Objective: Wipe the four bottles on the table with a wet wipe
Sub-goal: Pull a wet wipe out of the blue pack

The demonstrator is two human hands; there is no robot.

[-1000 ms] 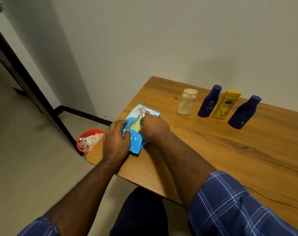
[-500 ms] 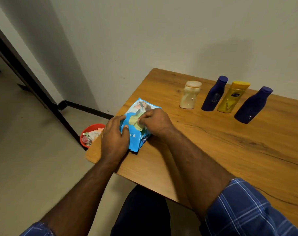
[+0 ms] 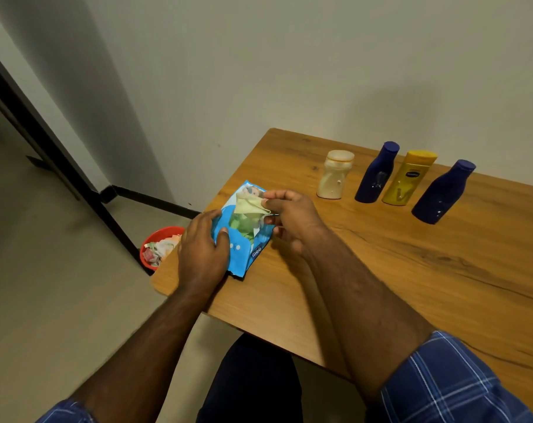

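Note:
A blue wet-wipe pack (image 3: 244,242) lies near the left end of the wooden table (image 3: 411,270). My left hand (image 3: 202,248) presses down on the pack's left side, thumb on its face. My right hand (image 3: 289,218) pinches the pack's pale flap (image 3: 250,206), which is peeled up off the opening. Four bottles stand in a row at the back: a cream one (image 3: 334,175), a dark blue one (image 3: 376,174), a yellow one (image 3: 410,178) and another dark blue one (image 3: 443,192).
A red bin (image 3: 160,247) with crumpled wipes sits on the floor just left of the table's corner. A wall runs behind the table, and a dark door frame (image 3: 45,141) stands at the left. My knee shows under the table's front edge.
My right hand has lifted the flap up off the pack, exposing the opening. My left hand still holds the pack down. The camera has shifted slightly.

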